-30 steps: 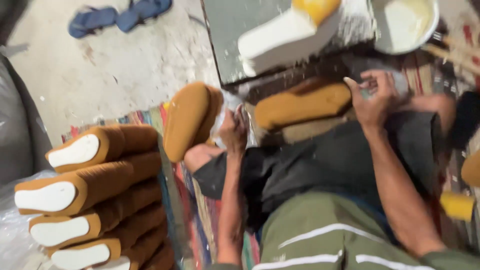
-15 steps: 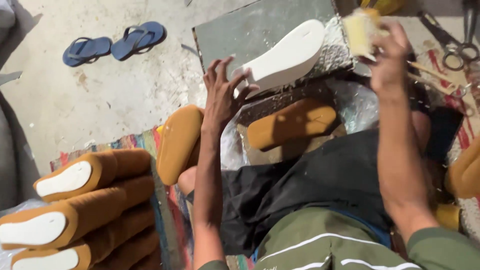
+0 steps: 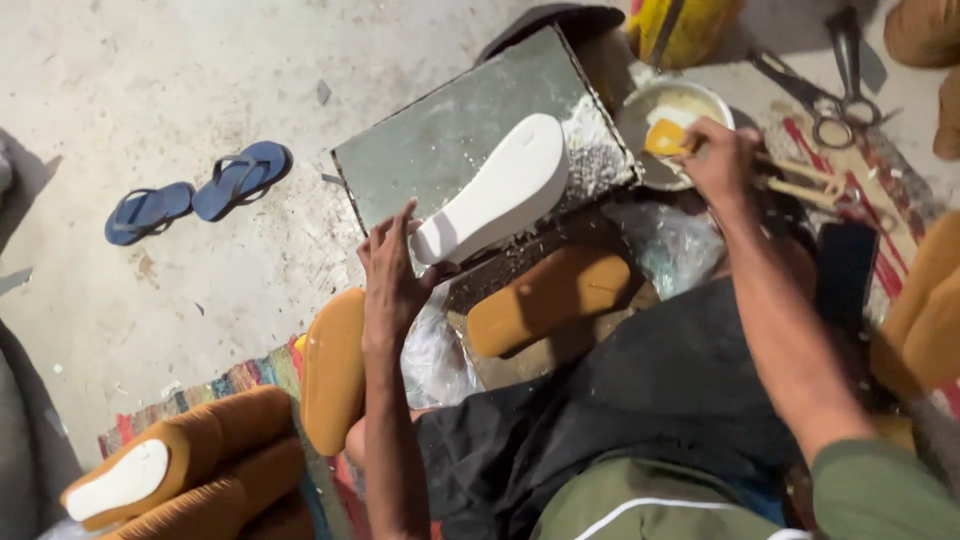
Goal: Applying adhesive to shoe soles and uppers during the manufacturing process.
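1 white sole (image 3: 500,190) on metal slab (image 3: 440,140), left hand (image 3: 392,270) fingers spread on heel, right hand (image 3: 722,158) pinching yellow sponge (image 3: 665,138), 2 blue flip-flops (image 3: 200,190)

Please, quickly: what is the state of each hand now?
Left hand: open, fingers spread, touching the heel end of the white sole.
Right hand: closed on a yellow sponge at the bowl.

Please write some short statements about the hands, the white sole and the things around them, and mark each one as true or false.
1. The left hand touches the end of the white sole. True.
2. The white sole lies on the grey slab. True.
3. The right hand holds the scissors. False: it holds a yellow sponge at the bowl; the scissors lie apart.
4. The blue sandals lie on the slab. False: they lie on the floor.
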